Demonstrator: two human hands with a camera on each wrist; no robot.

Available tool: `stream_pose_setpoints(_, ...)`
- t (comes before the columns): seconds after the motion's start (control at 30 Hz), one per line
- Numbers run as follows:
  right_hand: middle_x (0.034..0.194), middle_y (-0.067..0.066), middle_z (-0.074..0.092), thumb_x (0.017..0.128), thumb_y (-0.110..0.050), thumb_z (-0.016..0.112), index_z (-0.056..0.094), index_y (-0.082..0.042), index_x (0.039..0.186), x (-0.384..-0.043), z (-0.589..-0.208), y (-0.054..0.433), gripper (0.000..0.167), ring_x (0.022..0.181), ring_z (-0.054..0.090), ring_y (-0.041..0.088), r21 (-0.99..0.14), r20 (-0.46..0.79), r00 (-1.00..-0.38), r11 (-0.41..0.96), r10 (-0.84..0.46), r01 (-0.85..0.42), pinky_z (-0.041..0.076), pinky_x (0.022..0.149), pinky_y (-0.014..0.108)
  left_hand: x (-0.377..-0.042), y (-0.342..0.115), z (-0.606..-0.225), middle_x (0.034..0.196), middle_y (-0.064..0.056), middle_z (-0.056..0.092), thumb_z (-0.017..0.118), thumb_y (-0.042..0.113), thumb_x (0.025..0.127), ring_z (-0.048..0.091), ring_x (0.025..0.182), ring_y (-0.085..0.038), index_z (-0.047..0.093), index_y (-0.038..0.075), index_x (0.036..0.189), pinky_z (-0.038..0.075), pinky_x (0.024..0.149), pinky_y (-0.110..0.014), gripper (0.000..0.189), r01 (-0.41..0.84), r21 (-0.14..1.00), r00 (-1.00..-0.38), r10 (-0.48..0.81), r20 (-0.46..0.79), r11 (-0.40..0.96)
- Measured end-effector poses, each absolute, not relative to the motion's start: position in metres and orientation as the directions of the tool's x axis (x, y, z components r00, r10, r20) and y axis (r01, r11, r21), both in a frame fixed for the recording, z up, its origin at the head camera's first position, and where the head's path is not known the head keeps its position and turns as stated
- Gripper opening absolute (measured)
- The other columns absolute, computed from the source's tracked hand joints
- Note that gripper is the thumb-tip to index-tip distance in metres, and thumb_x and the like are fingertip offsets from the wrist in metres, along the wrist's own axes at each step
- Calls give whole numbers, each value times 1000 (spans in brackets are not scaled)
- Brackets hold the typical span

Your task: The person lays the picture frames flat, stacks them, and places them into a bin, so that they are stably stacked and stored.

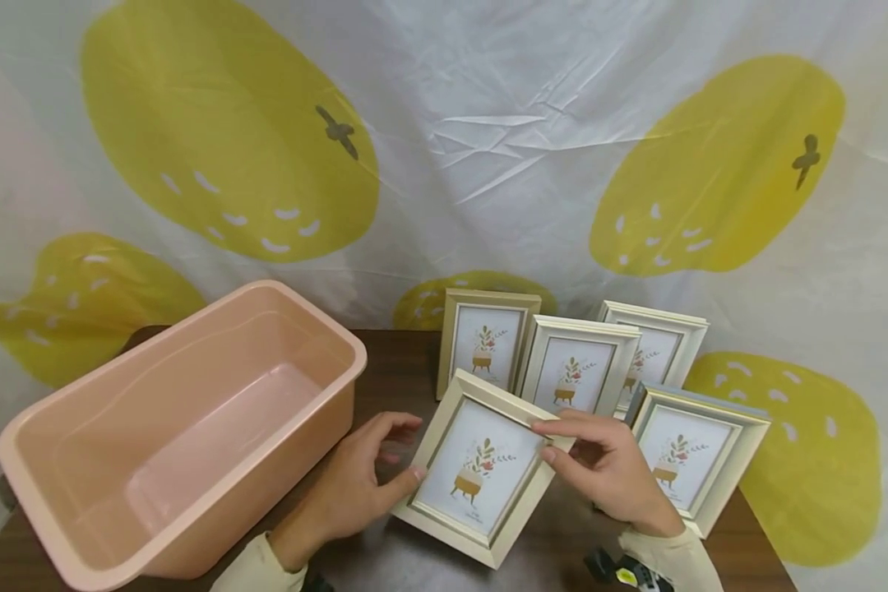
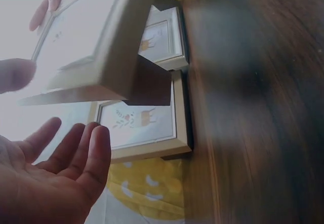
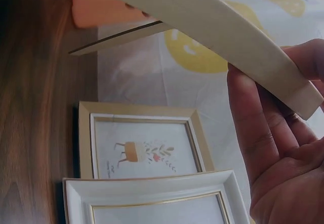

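Observation:
My right hand (image 1: 610, 469) pinches a cream picture frame (image 1: 481, 473) by its upper right edge, thumb in front and fingers behind. The frame leans to one side and shows a print of a plant in a brown pot. In the right wrist view, its back stand (image 3: 121, 37) is swung out. My left hand (image 1: 358, 477) is beside the frame's left edge, thumb right at the border. Its other fingers (image 2: 98, 155) are spread loosely, away from the frame. Behind stand a tan frame (image 1: 448, 353), two whitish frames (image 1: 629, 335) (image 1: 696, 337), and a grey-topped cream frame (image 1: 736, 460).
A deep pink plastic tub (image 1: 333, 411) stands on the left of the dark wooden table (image 1: 385, 370). A white cloth (image 1: 481, 189) with yellow fruit shapes hangs behind the table. The standing frames crowd the right back side.

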State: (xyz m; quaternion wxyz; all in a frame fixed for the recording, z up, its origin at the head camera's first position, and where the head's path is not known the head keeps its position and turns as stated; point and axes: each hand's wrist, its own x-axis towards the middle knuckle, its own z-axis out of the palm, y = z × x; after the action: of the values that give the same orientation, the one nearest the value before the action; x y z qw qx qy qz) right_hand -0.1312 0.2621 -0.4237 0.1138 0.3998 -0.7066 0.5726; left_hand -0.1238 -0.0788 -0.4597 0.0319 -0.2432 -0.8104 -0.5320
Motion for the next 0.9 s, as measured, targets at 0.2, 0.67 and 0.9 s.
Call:
stream_pose_setpoints(0.2, 102, 15, 73, 77, 34, 63, 73, 7, 124, -131, -423, 260, 55, 68, 56, 12, -728, 630, -640, -48, -440, -683, 44, 45, 19, -127, -76, -460, 135, -3, 66, 80, 22, 93, 67, 118, -19, 59, 15, 141, 61, 93, -35, 53, 499, 835, -825, 422, 376, 231)
stream_pose_setpoints(0.67, 121, 12, 75, 82, 34, 58, 69, 11, 127, -132, -429, 257, 52, 91, 64, 14, -751, 652, -628, -250, -424, -611, 45, 51, 33, -134, -74, -469, 138, -11, 65, 71, 19, 97, 66, 121, -18, 47, 16, 155, 58, 100, -37, 63, 389, 921, -722, 616, 314, -13)
stream_pose_setpoints(0.9, 123, 11, 75, 82, 34, 57, 69, 10, 129, -133, -430, 258, 54, 88, 63, 13, -749, 655, -626, -257, -423, -610, 40, 46, 32, -134, -72, -474, 127, -19, 69, 67, 15, 99, 71, 109, -15, 45, 7, 155, 63, 89, -37, 60, 347, 934, -682, 660, 315, -88)
